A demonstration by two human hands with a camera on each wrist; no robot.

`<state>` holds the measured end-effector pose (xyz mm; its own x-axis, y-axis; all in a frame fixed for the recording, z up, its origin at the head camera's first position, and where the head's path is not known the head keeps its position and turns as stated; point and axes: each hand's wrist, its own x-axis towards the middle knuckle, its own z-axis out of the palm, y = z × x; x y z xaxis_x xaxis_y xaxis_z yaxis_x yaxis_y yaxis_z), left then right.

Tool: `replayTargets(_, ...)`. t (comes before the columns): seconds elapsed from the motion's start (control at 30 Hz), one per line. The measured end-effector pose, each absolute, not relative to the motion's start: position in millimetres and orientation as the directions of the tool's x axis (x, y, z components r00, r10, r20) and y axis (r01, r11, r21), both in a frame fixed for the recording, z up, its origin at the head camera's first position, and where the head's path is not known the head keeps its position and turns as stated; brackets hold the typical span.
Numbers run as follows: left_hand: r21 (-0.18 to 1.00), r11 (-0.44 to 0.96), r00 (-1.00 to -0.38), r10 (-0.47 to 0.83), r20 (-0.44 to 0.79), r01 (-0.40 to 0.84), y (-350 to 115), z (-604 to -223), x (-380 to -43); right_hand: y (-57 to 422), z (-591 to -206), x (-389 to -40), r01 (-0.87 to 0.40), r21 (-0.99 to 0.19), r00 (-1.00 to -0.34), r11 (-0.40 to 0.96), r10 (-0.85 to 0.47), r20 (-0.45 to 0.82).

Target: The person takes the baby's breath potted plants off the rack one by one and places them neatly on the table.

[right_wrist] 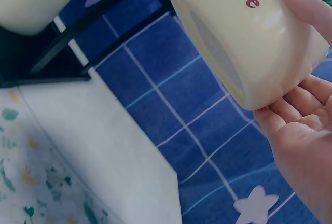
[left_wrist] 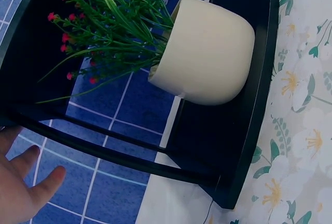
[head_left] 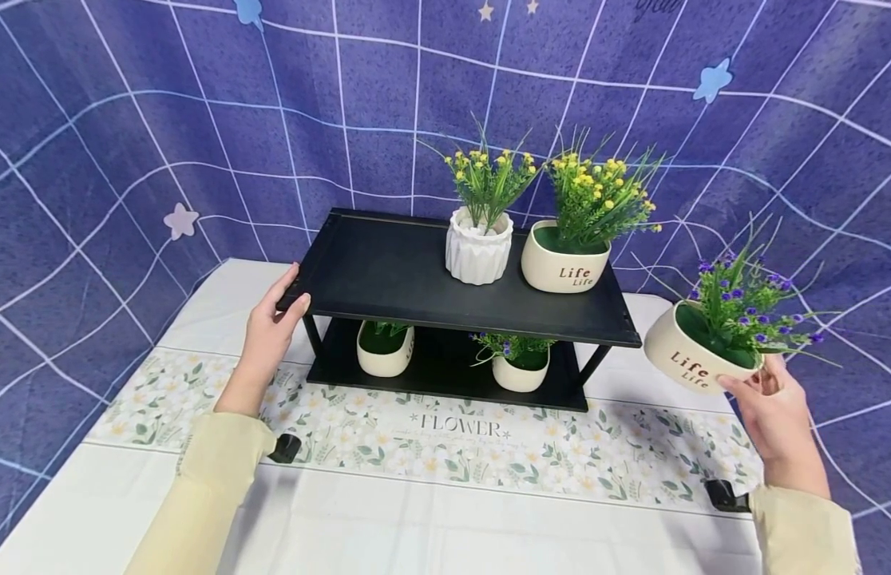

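A two-tier black shelf (head_left: 388, 267) stands on the table. At its top left corner my left hand (head_left: 271, 319) holds the edge, thumb at the front and fingers along the side; lower fingers (left_wrist: 49, 185) show spread in the left wrist view. Out to the right, my right hand (head_left: 779, 411) holds up a tilted cream "Life" flowerpot (head_left: 693, 351) with purple flowers, thumb on its front and fingers beneath. On the top tier sit a white ribbed pot (head_left: 478, 251) and another cream "Life" pot (head_left: 564, 259), both with yellow flowers.
The lower tier bears a cream pot (head_left: 383, 359) at left, with red flowers (left_wrist: 67, 37) in the left wrist view, and a purple-flowered pot (head_left: 520, 375) at right. A floral "FLOWER" runner (head_left: 445, 455) crosses the white table (head_left: 388, 531). Behind hangs a blue gridded curtain (head_left: 201, 128).
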<state>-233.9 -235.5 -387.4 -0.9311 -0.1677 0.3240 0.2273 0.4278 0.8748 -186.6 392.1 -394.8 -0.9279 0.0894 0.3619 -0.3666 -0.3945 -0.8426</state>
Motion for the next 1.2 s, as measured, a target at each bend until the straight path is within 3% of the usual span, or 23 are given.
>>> replayTargets(0.27, 0.866, 0.436, -0.925, -0.161, 0.345, 0.247, -236.2, -388.3, -234.1, 396.4, -413.2, -187.9, -0.354, -0.836, -0.932, -0.419, 0.087, 0.351)
replayTargets(0.6, 0.866, 0.434, -0.925, -0.158, 0.346, 0.250, -236.4, -387.7, -234.0, 397.6, -430.9, -192.9, -0.334, -0.877, -0.942, -0.344, 0.090, 0.324)
replayTargets(1.2, 0.869, 0.427, -0.927, -0.157, 0.342, 0.248, -235.9, -385.9, -232.8, 406.1, -459.7, -196.6, -0.274, -0.891, -0.957, -0.362, 0.007, 0.291)
